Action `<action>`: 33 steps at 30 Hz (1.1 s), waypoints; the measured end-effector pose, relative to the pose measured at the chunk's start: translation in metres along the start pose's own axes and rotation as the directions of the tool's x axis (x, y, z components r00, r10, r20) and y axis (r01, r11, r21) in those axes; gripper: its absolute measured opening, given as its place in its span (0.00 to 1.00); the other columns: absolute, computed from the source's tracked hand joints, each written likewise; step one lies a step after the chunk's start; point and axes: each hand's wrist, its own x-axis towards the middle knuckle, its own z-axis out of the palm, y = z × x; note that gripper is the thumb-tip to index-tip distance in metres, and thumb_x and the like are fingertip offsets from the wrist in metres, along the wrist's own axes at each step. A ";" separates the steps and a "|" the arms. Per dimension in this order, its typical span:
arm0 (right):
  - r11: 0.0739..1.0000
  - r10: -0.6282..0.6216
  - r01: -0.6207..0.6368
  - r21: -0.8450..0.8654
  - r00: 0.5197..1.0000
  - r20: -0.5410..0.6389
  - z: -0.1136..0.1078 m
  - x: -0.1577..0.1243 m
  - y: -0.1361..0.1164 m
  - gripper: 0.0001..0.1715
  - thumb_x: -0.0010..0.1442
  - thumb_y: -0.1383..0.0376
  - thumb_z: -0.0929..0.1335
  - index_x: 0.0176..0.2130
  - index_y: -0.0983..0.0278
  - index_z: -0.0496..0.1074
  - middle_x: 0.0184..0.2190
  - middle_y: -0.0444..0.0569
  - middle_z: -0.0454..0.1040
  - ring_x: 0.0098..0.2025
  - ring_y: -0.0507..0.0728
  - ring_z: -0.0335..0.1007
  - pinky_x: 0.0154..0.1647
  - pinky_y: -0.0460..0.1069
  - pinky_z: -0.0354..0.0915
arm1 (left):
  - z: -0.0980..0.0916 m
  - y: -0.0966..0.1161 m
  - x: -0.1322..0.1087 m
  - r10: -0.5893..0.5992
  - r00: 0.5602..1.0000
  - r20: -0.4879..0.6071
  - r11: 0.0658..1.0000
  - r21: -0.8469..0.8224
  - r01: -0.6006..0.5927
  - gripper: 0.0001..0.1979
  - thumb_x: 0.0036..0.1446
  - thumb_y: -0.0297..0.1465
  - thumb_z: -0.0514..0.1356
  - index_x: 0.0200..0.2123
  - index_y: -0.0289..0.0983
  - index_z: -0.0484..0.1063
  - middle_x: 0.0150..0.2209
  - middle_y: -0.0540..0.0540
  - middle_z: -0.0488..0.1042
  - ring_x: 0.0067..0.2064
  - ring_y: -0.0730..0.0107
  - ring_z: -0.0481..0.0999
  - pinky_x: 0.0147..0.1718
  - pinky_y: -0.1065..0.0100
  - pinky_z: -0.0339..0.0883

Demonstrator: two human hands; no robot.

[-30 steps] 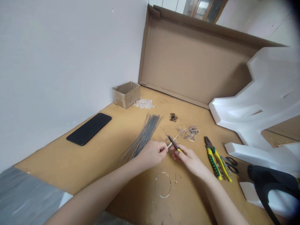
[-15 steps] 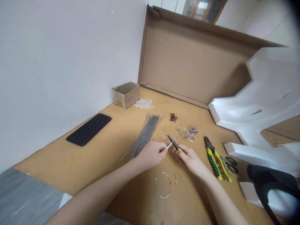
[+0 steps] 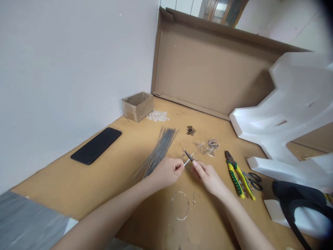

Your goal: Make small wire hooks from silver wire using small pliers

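My left hand (image 3: 169,171) is closed, pinching a short piece of silvery wire (image 3: 186,162) between thumb and fingers. In my right hand (image 3: 208,176) are dark needle-nose pliers (image 3: 188,156), whose jaws meet the wire just past my left fingertips. My right thumb lies over the pliers, hiding most of the handles. Beside my left hand lies a bundle of straight grey wires (image 3: 162,147). Nearer to me, a thin wire ring (image 3: 188,205) and a small bent wire piece (image 3: 194,198) rest on the table.
Beyond my hands are tangled wire (image 3: 210,146), black rings (image 3: 190,130), a pile of clear small pieces (image 3: 158,115) and a cardboard box (image 3: 138,108). A black phone (image 3: 96,146) lies left. Green-yellow pliers (image 3: 237,173), scissors (image 3: 255,180) and white foam (image 3: 262,121) stand right.
My right thumb has moved forward over the pliers, covering the yellow handle that showed before. Both hands stay close together at the wire. The whole view has shifted slightly.
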 end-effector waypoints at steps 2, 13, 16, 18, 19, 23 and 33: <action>0.999 -0.023 0.022 -0.024 0.999 -0.023 0.002 0.001 0.000 0.25 0.62 0.52 0.53 0.22 0.63 0.59 0.18 0.41 0.60 0.22 0.51 0.57 0.26 0.45 0.53 | 0.001 -0.002 0.000 0.015 1.000 -0.007 1.000 0.010 -0.015 0.12 0.52 0.29 0.50 0.20 0.35 0.65 0.16 0.55 0.56 0.20 0.78 0.56 0.21 0.74 0.45; 0.986 -0.016 -0.008 -0.169 0.990 -0.141 0.011 0.003 0.003 0.24 0.60 0.50 0.56 0.21 0.62 0.58 0.17 0.42 0.60 0.21 0.52 0.56 0.24 0.45 0.51 | 0.004 -0.005 0.002 0.004 1.000 0.015 1.000 -0.019 -0.004 0.13 0.55 0.31 0.49 0.20 0.36 0.64 0.15 0.55 0.61 0.19 0.78 0.58 0.21 0.75 0.48; 0.980 -0.007 -0.023 -0.199 0.989 -0.149 0.011 0.004 0.003 0.25 0.60 0.49 0.56 0.21 0.62 0.57 0.16 0.42 0.60 0.21 0.52 0.56 0.23 0.45 0.51 | 0.004 -0.004 0.002 0.003 1.000 0.022 0.999 -0.047 -0.002 0.15 0.56 0.33 0.48 0.19 0.36 0.64 0.15 0.54 0.62 0.18 0.78 0.58 0.20 0.75 0.48; 0.975 -0.008 -0.025 -0.220 0.989 -0.150 0.010 0.003 0.003 0.25 0.60 0.49 0.55 0.22 0.62 0.58 0.16 0.42 0.61 0.21 0.52 0.57 0.23 0.45 0.51 | 0.004 -0.004 0.003 0.001 1.000 0.023 0.998 -0.055 0.001 0.16 0.56 0.34 0.48 0.19 0.36 0.64 0.15 0.54 0.61 0.18 0.78 0.58 0.20 0.75 0.48; 0.973 -0.010 -0.025 -0.228 0.988 -0.151 0.010 0.003 0.004 0.25 0.60 0.49 0.55 0.22 0.62 0.58 0.16 0.43 0.61 0.21 0.52 0.57 0.23 0.45 0.51 | 0.004 -0.004 0.003 0.000 1.000 0.024 0.998 -0.056 0.001 0.16 0.56 0.34 0.48 0.19 0.36 0.64 0.14 0.55 0.61 0.18 0.78 0.58 0.20 0.75 0.48; 0.968 -0.016 -0.022 -0.249 0.989 -0.149 0.009 0.002 0.004 0.25 0.60 0.49 0.55 0.22 0.62 0.60 0.17 0.43 0.63 0.21 0.53 0.59 0.23 0.45 0.51 | 0.003 -0.005 0.003 0.009 0.999 0.031 0.998 -0.061 -0.007 0.16 0.57 0.35 0.48 0.20 0.36 0.65 0.15 0.55 0.59 0.19 0.78 0.58 0.20 0.75 0.48; 0.977 -0.015 -0.005 -0.215 0.996 -0.093 0.012 0.000 -0.006 0.24 0.60 0.50 0.56 0.24 0.62 0.62 0.19 0.44 0.65 0.22 0.53 0.61 0.24 0.46 0.53 | 0.009 -0.011 0.006 0.015 1.000 -0.004 0.988 -0.151 -0.015 0.14 0.57 0.34 0.48 0.23 0.36 0.66 0.16 0.55 0.62 0.20 0.78 0.60 0.22 0.75 0.53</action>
